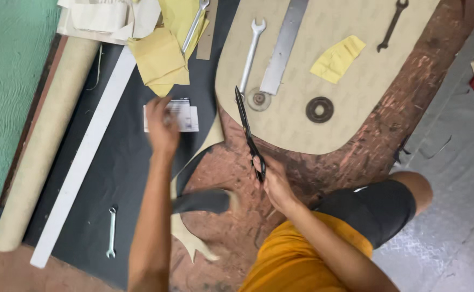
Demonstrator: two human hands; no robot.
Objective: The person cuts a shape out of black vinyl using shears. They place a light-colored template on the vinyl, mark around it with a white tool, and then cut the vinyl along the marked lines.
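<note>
Right hand fingers are clamped in the handles of black scissors, blades at the edge of the oval tan sheet (outline looks mostly cut). Left hand, blurred, presses a white card; finger position unclear.

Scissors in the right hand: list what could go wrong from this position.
1. The right hand holds the black scissors blades pointing away, while the left hand reaches over a small white card nearby; a careless swing might bring the blades toward that arm.
2. The scissor tips lie close to a metal disc and a silver wrench on the tan oval sheet; the blades could strike them.
</note>
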